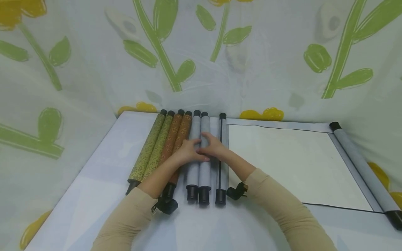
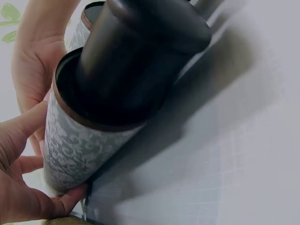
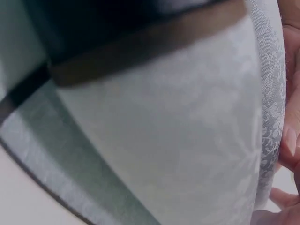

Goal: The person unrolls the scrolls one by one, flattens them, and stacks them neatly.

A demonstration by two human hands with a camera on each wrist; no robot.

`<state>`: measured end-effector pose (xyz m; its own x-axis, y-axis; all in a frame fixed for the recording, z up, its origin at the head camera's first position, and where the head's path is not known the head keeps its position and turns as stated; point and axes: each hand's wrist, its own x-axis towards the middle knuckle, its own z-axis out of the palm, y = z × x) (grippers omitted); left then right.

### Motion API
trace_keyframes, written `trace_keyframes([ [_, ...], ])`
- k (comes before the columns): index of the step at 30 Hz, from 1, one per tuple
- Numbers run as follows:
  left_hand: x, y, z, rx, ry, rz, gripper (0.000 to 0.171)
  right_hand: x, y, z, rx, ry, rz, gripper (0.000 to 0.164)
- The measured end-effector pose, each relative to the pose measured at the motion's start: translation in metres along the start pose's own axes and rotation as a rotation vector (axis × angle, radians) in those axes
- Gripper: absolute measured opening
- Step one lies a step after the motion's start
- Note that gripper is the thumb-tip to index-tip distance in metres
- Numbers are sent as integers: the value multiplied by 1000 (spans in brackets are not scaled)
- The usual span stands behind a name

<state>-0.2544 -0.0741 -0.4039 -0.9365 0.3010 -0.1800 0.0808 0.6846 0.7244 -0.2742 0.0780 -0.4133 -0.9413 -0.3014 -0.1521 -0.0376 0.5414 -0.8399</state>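
Note:
Two rolled grey scrolls (image 1: 205, 174) with black end knobs lie side by side on the table. My left hand (image 1: 190, 152) reaches over the left one, its fingers spread across the pair. From the right, my right hand (image 1: 213, 145) holds the right roll, with thumb and fingers bent around it. The hands meet at the middle of the rolls. In the left wrist view, fingertips press the patterned side of a grey scroll (image 2: 77, 152) below its black knob (image 2: 140, 51). Close up in the right wrist view are a pale scroll (image 3: 164, 122) and fingers behind it.
Left of the hands lie two brown scrolls (image 1: 171, 143) and two yellow-green scrolls (image 1: 147, 150). To the right, an unrolled scroll (image 1: 295, 164) spreads a blank cream sheet between a left roller (image 1: 221, 181) and a right roller (image 1: 364, 164). A leaf-patterned curtain (image 1: 267, 80) hangs behind the table.

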Motion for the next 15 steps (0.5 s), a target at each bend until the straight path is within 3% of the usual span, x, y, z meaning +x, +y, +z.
trace_keyframes([
  [7, 0, -2, 3, -50, 65, 31, 85, -3, 4, -4, 37, 12, -50, 79],
  [15, -1, -1, -3, -198, 167, 80, 75, -8, -4, -11, 55, 43, -108, 78],
])
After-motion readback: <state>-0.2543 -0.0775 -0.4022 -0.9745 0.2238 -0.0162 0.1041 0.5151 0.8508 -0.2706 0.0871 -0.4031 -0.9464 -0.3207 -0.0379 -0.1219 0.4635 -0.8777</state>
